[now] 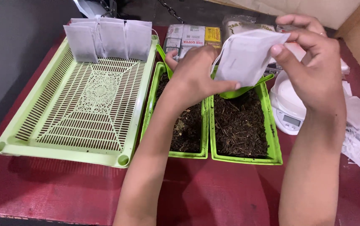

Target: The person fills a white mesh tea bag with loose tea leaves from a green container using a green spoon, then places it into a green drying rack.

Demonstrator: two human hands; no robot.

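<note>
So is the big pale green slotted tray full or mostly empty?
Mostly empty: the slotted tray holds only a row of white bags leaning along its far edge.

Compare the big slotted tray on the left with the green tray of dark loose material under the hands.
The slotted tray is pale green, wide, perforated, and holds only white pouches along its far edge. The smaller tray is brighter green, narrower, solid-walled, and filled with dark loose material. Both are rectangular plastic trays on the red table.
</note>
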